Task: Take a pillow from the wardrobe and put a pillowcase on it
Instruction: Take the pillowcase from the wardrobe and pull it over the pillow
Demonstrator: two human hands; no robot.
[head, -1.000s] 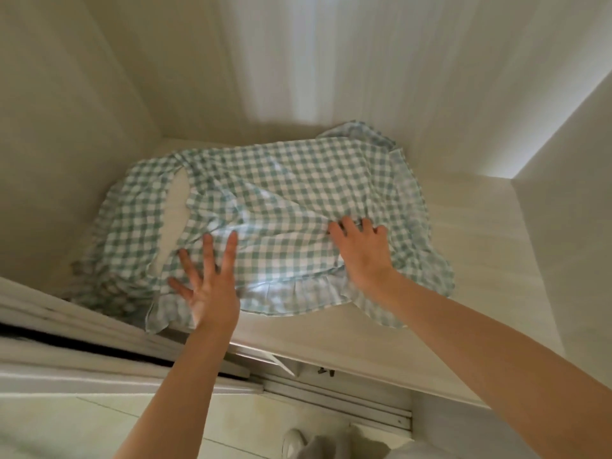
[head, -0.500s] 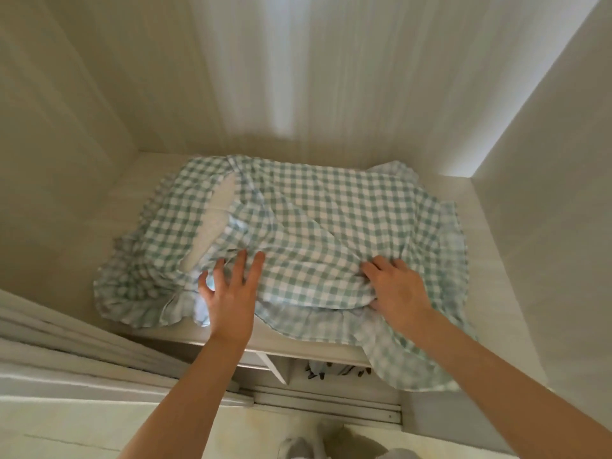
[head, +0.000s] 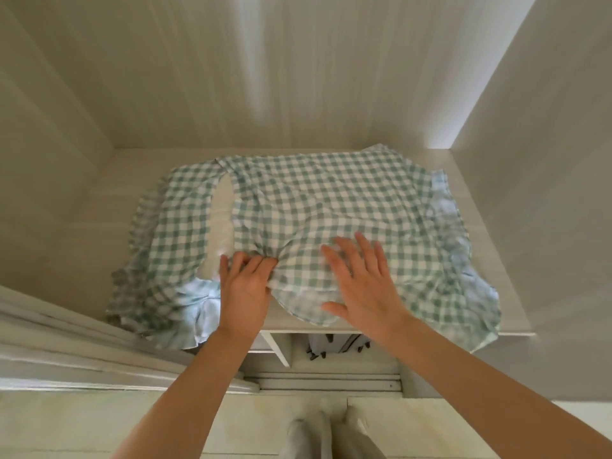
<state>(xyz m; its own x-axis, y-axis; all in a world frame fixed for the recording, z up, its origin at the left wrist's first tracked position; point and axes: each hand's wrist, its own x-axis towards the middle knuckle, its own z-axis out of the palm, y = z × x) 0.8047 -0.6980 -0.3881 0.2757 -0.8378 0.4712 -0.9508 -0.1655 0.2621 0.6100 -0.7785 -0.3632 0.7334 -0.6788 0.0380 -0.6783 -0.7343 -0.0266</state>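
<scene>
A green-and-white checked pillowcase [head: 324,200] with a frilled edge lies spread over a white pillow [head: 221,213] on the wardrobe shelf [head: 139,167]. The pillow shows only through a long slit at the left of the case. My left hand [head: 246,286] is closed on a bunched fold of the pillowcase at its front edge, beside the slit. My right hand [head: 361,283] lies flat on the fabric just to the right, fingers spread, blurred by motion. The case's front frill hangs over the shelf's edge.
The wardrobe's pale side walls [head: 543,180] and back panel [head: 281,77] close in the shelf. A sliding door and its track [head: 49,352] run along the lower left. Below the shelf hang dark clips or hangers [head: 331,346]. My legs [head: 331,435] stand on the pale floor.
My left hand has closed on a fold of the pillowcase near the slit. My right hand has let go of its fold, shifted left and flattened on the fabric. The view has tilted down.
</scene>
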